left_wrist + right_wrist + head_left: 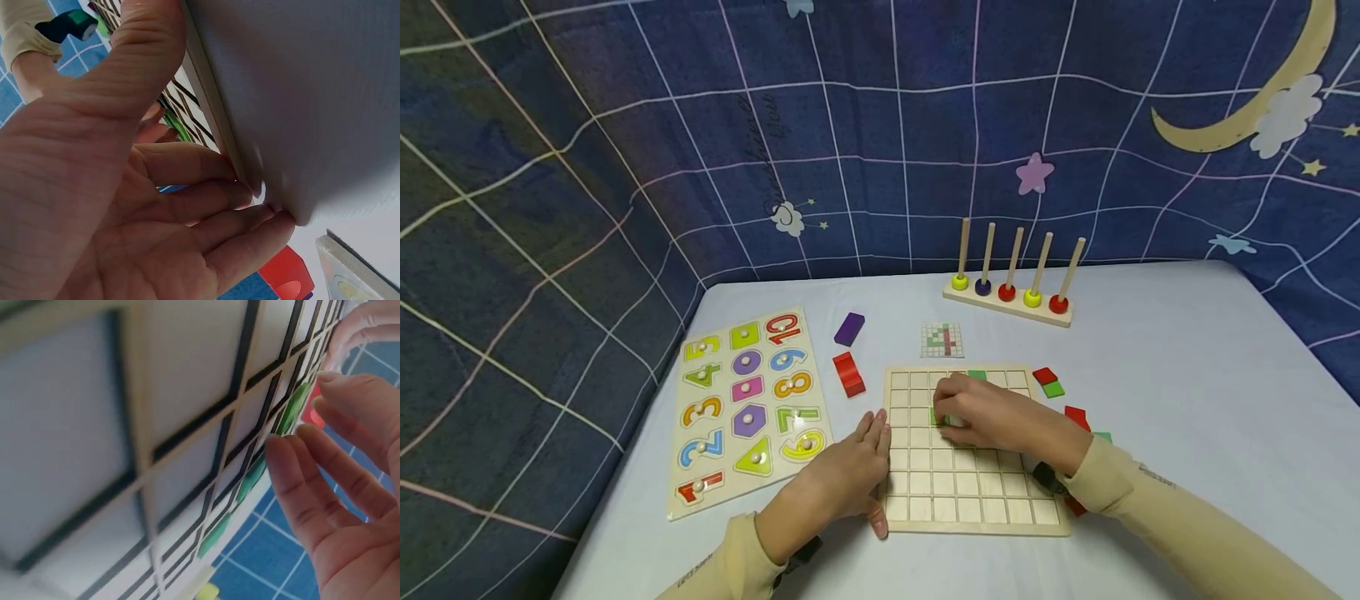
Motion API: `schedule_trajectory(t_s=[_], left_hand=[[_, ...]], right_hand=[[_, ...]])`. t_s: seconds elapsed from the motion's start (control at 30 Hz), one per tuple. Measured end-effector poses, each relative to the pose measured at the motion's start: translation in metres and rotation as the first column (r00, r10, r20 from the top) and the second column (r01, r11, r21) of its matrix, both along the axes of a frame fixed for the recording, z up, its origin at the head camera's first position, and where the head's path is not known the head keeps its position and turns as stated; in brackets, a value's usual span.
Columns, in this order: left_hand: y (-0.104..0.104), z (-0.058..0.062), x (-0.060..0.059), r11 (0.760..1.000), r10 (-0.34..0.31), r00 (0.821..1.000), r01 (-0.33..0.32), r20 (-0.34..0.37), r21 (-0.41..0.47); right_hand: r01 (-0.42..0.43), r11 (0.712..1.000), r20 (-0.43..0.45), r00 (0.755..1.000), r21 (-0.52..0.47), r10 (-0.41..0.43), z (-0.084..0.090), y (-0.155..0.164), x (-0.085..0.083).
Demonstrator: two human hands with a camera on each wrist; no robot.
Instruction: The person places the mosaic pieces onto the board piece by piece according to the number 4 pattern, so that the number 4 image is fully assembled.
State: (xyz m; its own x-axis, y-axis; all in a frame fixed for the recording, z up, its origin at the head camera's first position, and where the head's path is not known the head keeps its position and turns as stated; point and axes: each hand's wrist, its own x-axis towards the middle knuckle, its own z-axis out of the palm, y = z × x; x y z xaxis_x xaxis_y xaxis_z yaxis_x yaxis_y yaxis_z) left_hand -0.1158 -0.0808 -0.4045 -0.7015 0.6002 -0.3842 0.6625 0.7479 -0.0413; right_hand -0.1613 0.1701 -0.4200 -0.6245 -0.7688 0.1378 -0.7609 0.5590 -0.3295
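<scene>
Table (1187, 383) is white and wide. A wooden grid board (964, 507) lies there, a number board (727, 398) left of it, a peg stand (1021, 306) behind. The left hand (850, 471), fingers straight and thumb wide apart, touches the grid board's left edge. The right hand (988, 412) bends its fingers in over the grid board. A red block (849, 375) lies between the boards. A green square (294, 408) is on the grid board at the right fingertips; I cannot tell if they pinch it.

Even light fills the head view, the left wrist view is shadowy, and the right's near grid (139, 394) blurs.
</scene>
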Motion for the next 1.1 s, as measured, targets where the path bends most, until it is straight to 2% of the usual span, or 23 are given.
schedule_trajectory(t_s=[0.23,0.37,0.57,0.7,0.83,0.9,1.0,1.1], left_hand=[[0.000,0.000,0.000,1.000,0.013,1.000,-0.013,0.009,0.004],[0.000,0.000,0.000,1.000,0.017,1.000,-0.017,0.011,0.003],[0.000,-0.001,0.000,1.000,0.022,1.000,-0.022,0.018,0.006],[0.001,0.000,0.000,1.000,0.021,1.000,-0.021,0.017,0.010],[0.000,0.000,0.001,1.000,0.009,1.000,-0.009,0.001,0.004],[0.000,0.000,0.001,1.000,0.001,1.000,-0.001,-0.008,0.001],[-0.001,-0.001,0.001,1.000,-0.008,1.000,0.008,-0.021,-0.004],[0.000,-0.001,0.001,1.000,-0.008,1.000,0.008,-0.020,0.001]], right_hand=[[0.072,0.995,0.011,0.997,-0.066,-0.072,0.009,0.029,0.008],[0.163,0.985,0.039,0.986,-0.057,-0.161,0.016,0.052,0.009],[0.357,0.934,0.101,0.929,-0.003,-0.355,0.019,0.089,0.008],[0.433,0.898,0.100,0.893,0.073,-0.439,0.016,0.106,0.008],[0.462,0.879,0.120,0.872,0.118,-0.475,0.011,0.115,0.007],[0.463,0.878,0.128,0.870,0.118,-0.476,0.007,0.117,0.005],[0.458,0.884,0.138,0.873,0.100,-0.468,0.003,0.117,0.003],[0.433,0.899,0.128,0.890,0.071,-0.439,0.002,0.118,0.000]])
